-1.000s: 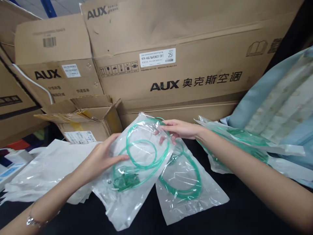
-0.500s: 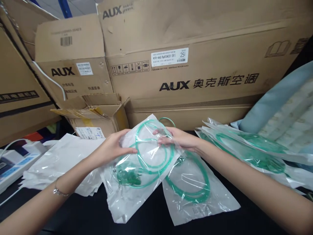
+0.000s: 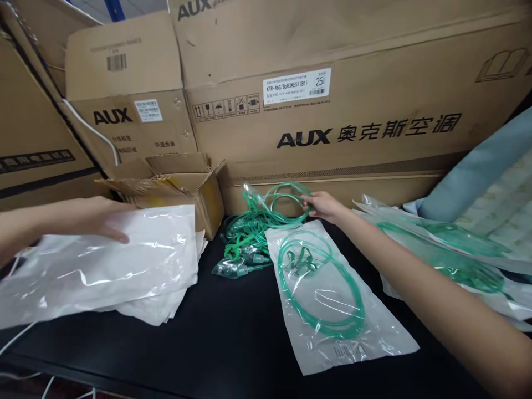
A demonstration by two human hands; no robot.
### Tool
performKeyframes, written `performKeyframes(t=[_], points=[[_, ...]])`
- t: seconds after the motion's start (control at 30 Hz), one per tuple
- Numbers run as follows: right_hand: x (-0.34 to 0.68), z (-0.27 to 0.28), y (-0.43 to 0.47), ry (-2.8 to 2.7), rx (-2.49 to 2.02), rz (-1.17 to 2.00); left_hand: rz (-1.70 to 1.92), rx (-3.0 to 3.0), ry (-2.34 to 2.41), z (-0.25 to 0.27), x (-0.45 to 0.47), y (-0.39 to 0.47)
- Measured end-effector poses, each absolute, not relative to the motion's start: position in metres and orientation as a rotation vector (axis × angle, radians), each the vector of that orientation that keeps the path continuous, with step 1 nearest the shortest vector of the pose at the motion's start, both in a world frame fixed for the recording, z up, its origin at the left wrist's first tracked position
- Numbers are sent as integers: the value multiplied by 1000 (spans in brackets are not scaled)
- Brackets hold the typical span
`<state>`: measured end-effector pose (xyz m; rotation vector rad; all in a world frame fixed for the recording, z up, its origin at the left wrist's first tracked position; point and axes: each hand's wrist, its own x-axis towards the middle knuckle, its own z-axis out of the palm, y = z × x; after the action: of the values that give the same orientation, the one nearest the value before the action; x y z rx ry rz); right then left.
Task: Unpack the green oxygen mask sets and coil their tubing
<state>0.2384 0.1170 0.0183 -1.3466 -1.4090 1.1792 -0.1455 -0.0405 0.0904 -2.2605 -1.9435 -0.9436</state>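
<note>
My left hand [image 3: 97,217] grips a flat clear-and-white plastic pouch [image 3: 153,244] at the left, fingers behind and thumb in front; nothing shows inside it. Beneath lies a stack of similar pouches [image 3: 153,310]. At the back centre, my right hand [image 3: 325,206] pinches a coil of green tubing [image 3: 286,191]. This coil is above a heap of green tubing [image 3: 253,221] with clear green masks [image 3: 233,268] at its front edge. In front of my right hand a filled pouch [image 3: 316,299] lies flat on the table, with coiled green tubing and a green strap inside.
Several filled pouches [image 3: 461,249] are stacked at the right beside a light-blue cushion-like thing [image 3: 465,160]. A small open carton [image 3: 208,205] stands behind the left pouches. Large cardboard boxes [image 3: 353,100] wall off the back of the black table [image 3: 224,338].
The filled pouch both hands held is out of them. My left hand has moved left onto a flat pouch; my right hand now holds a coil of loose tubing at the uncovered heap.
</note>
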Motion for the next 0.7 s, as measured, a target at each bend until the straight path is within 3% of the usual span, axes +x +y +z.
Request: performKeyframes(t=[0.13,0.37,0.53,0.7], points=[[230,-8,125,-1487,-1540,1055,-779,-2139,-1922,58,-151,-44],[229,-3,117,-1801,-1689,575,-212,-1980,-1917,0,-127,-43],[218,5,96,-1987,-1631,321,94,-2044,-1922,-50,-106,-44],[220,18,65,-2199,-1497,148,147,-2009,-2016,-57,-131,-35]])
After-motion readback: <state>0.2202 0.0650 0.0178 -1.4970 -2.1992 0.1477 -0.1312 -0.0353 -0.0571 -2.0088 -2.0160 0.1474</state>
